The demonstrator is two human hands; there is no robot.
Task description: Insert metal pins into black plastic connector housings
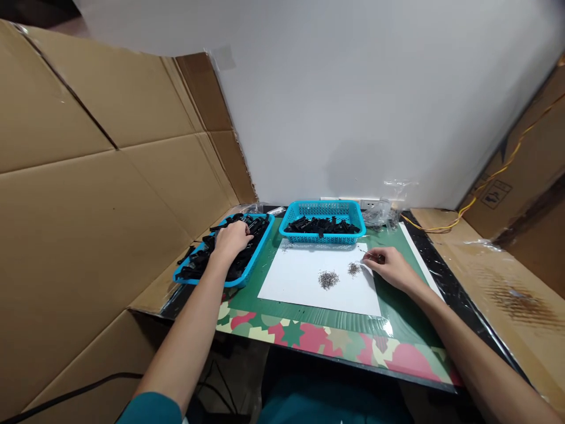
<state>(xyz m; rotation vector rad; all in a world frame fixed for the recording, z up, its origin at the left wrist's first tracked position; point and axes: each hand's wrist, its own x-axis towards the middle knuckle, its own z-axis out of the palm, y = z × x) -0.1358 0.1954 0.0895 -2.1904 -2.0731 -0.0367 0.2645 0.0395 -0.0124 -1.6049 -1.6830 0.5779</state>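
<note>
My left hand (233, 238) reaches into the left blue basket (253, 262), its fingers curled down among black plastic parts (200, 262). The fingertips are partly hidden, and what they grip cannot be made out. Over the right edge of a white sheet (291, 282), my right hand (388, 265) is closed on a thin pointed metal tool that looks like tweezers (367, 253). Just left of that hand lies a small pile of tiny metal pieces (354, 269), perhaps screws. A larger pile of metal pieces (328, 280) sits nearer the middle of the sheet.
A second blue basket (322, 238) with black parts stands behind the sheet. Clear plastic bags (379, 215) lie at the back right, by a wall socket. Cardboard walls (176, 176) close in both sides, and a yellow cable (463, 212) runs along the right.
</note>
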